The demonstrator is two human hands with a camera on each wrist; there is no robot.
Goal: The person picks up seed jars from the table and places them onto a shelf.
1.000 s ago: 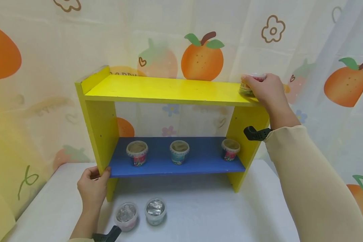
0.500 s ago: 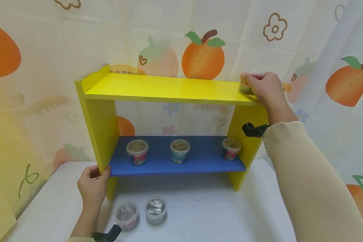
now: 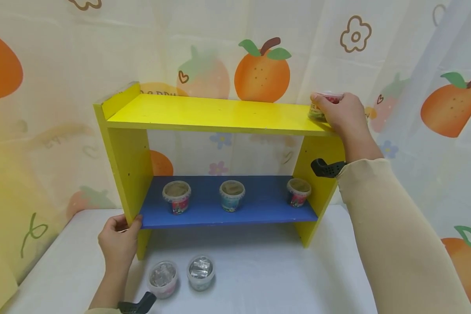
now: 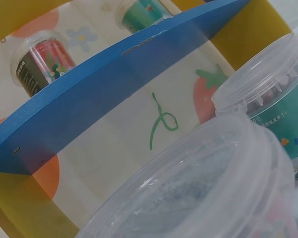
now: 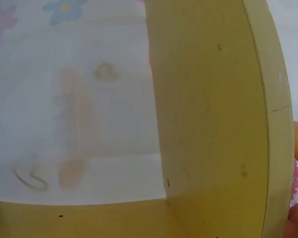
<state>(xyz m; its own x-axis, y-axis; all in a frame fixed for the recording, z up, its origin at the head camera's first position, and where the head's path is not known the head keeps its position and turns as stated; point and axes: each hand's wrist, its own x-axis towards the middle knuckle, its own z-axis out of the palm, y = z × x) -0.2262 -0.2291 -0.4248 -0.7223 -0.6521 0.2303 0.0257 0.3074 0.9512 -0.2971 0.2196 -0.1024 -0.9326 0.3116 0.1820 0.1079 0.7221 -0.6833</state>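
Observation:
In the head view, my right hand (image 3: 350, 117) holds a small clear-lidded plastic tub (image 3: 317, 114) at the right end of the yellow top board (image 3: 216, 115). The hand hides much of this tub, and its base appears to be on the board. My left hand (image 3: 119, 245) grips the lower left side panel of the yellow and blue shelf unit, thumb at the front edge near the blue board (image 3: 200, 216). Three tubs stand on that blue board: a pink one (image 3: 179, 205) at left, a teal one (image 3: 230, 202) in the middle, another pink one (image 3: 298, 198) at right.
On the white table (image 3: 259, 274) before the unit stand two more tubs, a pale pink one (image 3: 162, 281) and a pale teal one (image 3: 200, 274). Both appear close up in the left wrist view. A fruit-print curtain (image 3: 204, 26) hangs behind the unit.
The head view has shifted very slightly. Both hands keep their holds, the right one on the tub and the left one on the side panel.

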